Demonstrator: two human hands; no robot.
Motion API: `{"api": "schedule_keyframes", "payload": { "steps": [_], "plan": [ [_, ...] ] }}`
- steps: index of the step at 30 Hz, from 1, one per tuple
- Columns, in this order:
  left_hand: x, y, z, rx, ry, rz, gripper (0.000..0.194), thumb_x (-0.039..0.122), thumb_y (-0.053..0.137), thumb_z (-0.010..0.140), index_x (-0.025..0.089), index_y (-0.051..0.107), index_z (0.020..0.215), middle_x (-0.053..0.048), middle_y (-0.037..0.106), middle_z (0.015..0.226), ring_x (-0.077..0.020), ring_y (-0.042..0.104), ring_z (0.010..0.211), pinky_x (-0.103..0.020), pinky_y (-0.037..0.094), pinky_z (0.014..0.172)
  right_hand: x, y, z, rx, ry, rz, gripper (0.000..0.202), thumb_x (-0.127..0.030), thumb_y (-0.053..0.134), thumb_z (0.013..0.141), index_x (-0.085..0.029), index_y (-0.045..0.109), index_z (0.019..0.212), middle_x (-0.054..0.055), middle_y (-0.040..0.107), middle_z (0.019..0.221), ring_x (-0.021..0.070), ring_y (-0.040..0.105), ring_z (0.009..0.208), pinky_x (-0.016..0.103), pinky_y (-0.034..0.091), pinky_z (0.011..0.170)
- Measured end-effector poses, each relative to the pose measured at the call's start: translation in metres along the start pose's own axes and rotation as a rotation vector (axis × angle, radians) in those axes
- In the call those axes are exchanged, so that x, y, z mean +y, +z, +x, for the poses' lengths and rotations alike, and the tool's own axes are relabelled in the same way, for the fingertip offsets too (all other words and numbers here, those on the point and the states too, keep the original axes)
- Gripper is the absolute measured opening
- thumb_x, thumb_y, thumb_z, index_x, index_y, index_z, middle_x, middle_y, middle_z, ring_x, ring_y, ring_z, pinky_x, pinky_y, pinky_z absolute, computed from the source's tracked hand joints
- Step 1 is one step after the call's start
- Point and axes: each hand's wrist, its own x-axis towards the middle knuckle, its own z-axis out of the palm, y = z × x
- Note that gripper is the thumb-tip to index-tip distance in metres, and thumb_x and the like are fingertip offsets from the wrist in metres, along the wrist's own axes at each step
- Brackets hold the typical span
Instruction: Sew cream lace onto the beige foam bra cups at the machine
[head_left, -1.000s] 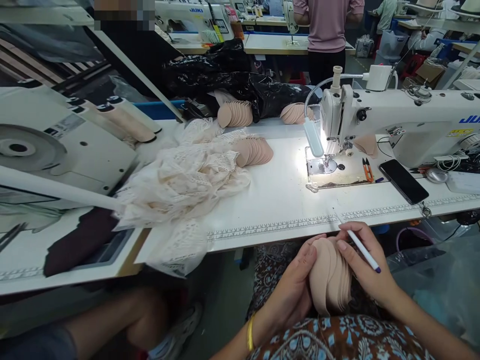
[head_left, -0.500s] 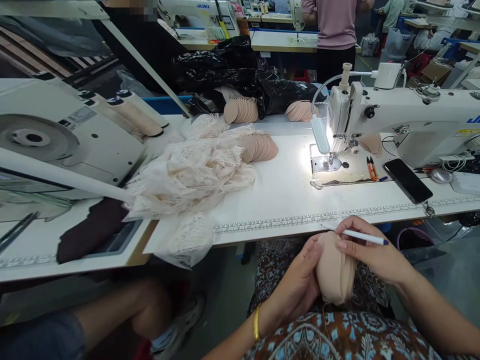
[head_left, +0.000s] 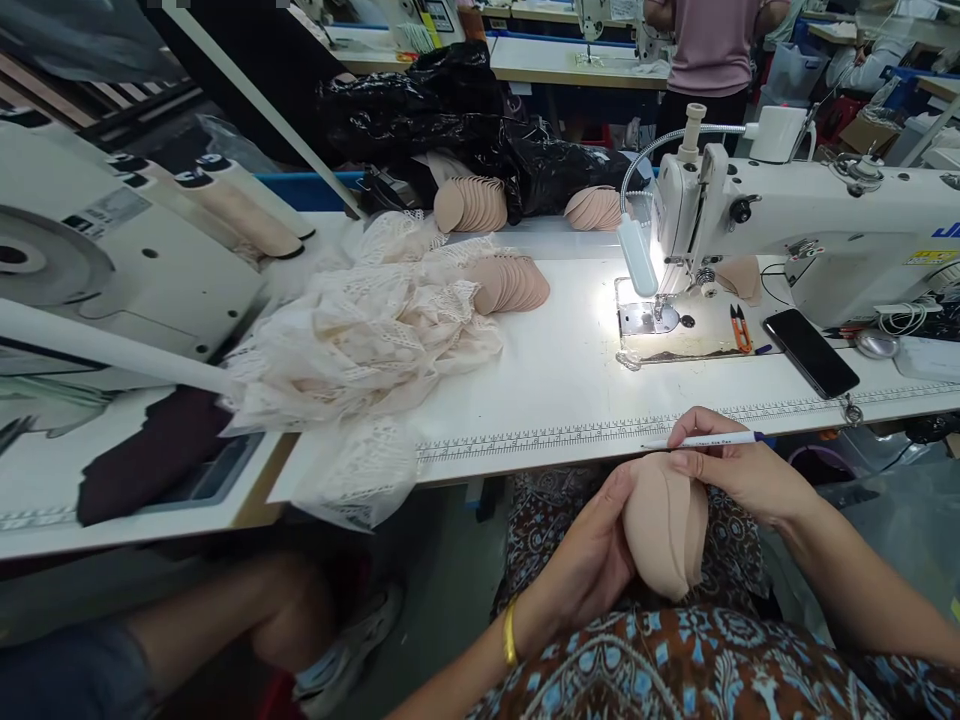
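Above my lap, my left hand (head_left: 589, 550) is closed around the left side of a few stacked beige bra cups (head_left: 658, 525), whose layered edges fan out on the right. My right hand (head_left: 739, 470) grips a slim white marker pen (head_left: 720, 439) with a dark purple end, lying nearly level between its fingers. The right thumb also presses on the upper edge of the cups. The pen's thin tip points left, just above the cups, near the table's front edge.
A white sewing machine (head_left: 757, 210) stands at the right, its lamp lit. Orange snips (head_left: 741, 330) and a black phone (head_left: 811, 352) lie beside it. Cream lace (head_left: 360, 350) heaps at the left, near fanned stacks of beige cups (head_left: 514, 284). Another person's leg (head_left: 225, 610) is at lower left.
The pen has turned closer to level in my right hand. The cups have tilted slightly, showing more of the front face. The whole view has shifted a little.
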Motion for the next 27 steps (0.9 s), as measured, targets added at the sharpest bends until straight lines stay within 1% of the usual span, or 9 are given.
{"api": "schedule_keyframes", "payload": {
  "steps": [3, 5, 10, 13, 16, 19, 22, 24, 27],
  "plan": [
    [-0.001, 0.001, 0.001, 0.005, 0.006, 0.0, 0.049, 0.048, 0.082, 0.091, 0.018, 0.074, 0.128, -0.012, 0.072, 0.136, -0.0355, 0.056, 0.139, -0.047, 0.038, 0.124, 0.0, 0.003, -0.001, -0.017, -0.016, -0.088, 0.029, -0.047, 0.08, 0.089, -0.025, 0.065, 0.099, -0.004, 0.058, 0.08, 0.0153, 0.05, 0.073, 0.027, 0.038, 0.066],
    [-0.001, 0.002, 0.001, 0.001, 0.003, -0.018, 0.046, 0.046, 0.083, 0.091, 0.018, 0.074, 0.127, -0.012, 0.072, 0.135, -0.035, 0.056, 0.14, -0.048, 0.036, 0.125, -0.002, 0.007, -0.001, 0.0, -0.037, -0.123, 0.026, -0.043, 0.079, 0.091, -0.025, 0.063, 0.101, -0.005, 0.057, 0.078, 0.0153, 0.05, 0.073, 0.028, 0.039, 0.066],
    [0.004, 0.005, 0.0, -0.006, 0.028, -0.036, 0.047, 0.046, 0.081, 0.092, 0.019, 0.073, 0.129, -0.011, 0.071, 0.137, -0.0347, 0.054, 0.142, -0.048, 0.034, 0.127, -0.003, 0.014, -0.003, 0.061, -0.118, -0.141, 0.027, -0.045, 0.078, 0.092, -0.026, 0.064, 0.104, -0.003, 0.061, 0.085, 0.0176, 0.057, 0.081, 0.029, 0.046, 0.071],
    [0.007, 0.004, -0.001, 0.032, 0.004, -0.042, 0.045, 0.051, 0.079, 0.093, 0.02, 0.074, 0.126, -0.01, 0.072, 0.136, -0.0349, 0.055, 0.142, -0.048, 0.036, 0.126, 0.005, 0.02, -0.006, 0.192, -0.24, -0.089, 0.023, -0.047, 0.069, 0.1, -0.028, 0.064, 0.114, 0.0, 0.067, 0.099, 0.0201, 0.064, 0.095, 0.033, 0.051, 0.086],
    [0.006, 0.005, -0.001, 0.043, -0.017, -0.089, 0.051, 0.055, 0.079, 0.091, 0.024, 0.073, 0.13, -0.009, 0.072, 0.137, -0.0342, 0.054, 0.143, -0.047, 0.036, 0.127, 0.019, 0.036, -0.01, 0.327, -0.357, 0.024, 0.025, -0.048, 0.058, 0.107, -0.031, 0.061, 0.125, 0.004, 0.071, 0.12, 0.023, 0.064, 0.117, 0.04, 0.049, 0.105],
    [0.004, 0.006, -0.001, 0.016, -0.012, -0.126, 0.06, 0.056, 0.082, 0.088, 0.028, 0.067, 0.14, -0.007, 0.068, 0.145, -0.0335, 0.051, 0.147, -0.047, 0.034, 0.128, 0.03, 0.053, -0.014, 0.378, -0.406, 0.12, 0.028, -0.05, 0.052, 0.109, -0.032, 0.058, 0.13, 0.007, 0.069, 0.132, 0.0239, 0.062, 0.122, 0.045, 0.047, 0.111],
    [0.005, 0.004, -0.002, -0.023, -0.048, -0.16, 0.069, 0.062, 0.081, 0.087, 0.024, 0.067, 0.142, -0.01, 0.066, 0.148, -0.0351, 0.048, 0.15, -0.047, 0.033, 0.129, 0.036, 0.059, -0.018, 0.44, -0.452, 0.15, 0.033, -0.05, 0.053, 0.109, -0.033, 0.053, 0.136, 0.008, 0.064, 0.141, 0.0252, 0.061, 0.125, 0.047, 0.046, 0.112],
    [0.007, 0.003, -0.003, -0.077, -0.07, -0.192, 0.075, 0.066, 0.079, 0.086, 0.023, 0.065, 0.145, -0.011, 0.066, 0.148, -0.0365, 0.047, 0.15, -0.047, 0.033, 0.129, 0.035, 0.058, -0.02, 0.429, -0.465, 0.097, 0.041, -0.05, 0.06, 0.105, -0.034, 0.05, 0.141, 0.009, 0.059, 0.149, 0.0266, 0.06, 0.128, 0.047, 0.046, 0.113],
    [0.009, 0.003, -0.003, -0.139, -0.106, -0.212, 0.081, 0.065, 0.078, 0.088, 0.026, 0.056, 0.155, -0.012, 0.065, 0.149, -0.0379, 0.05, 0.148, -0.05, 0.035, 0.127, 0.032, 0.055, -0.021, 0.307, -0.471, -0.004, 0.057, -0.051, 0.069, 0.1, -0.034, 0.046, 0.148, 0.01, 0.052, 0.157, 0.0284, 0.062, 0.129, 0.046, 0.05, 0.111]
  ]
}}
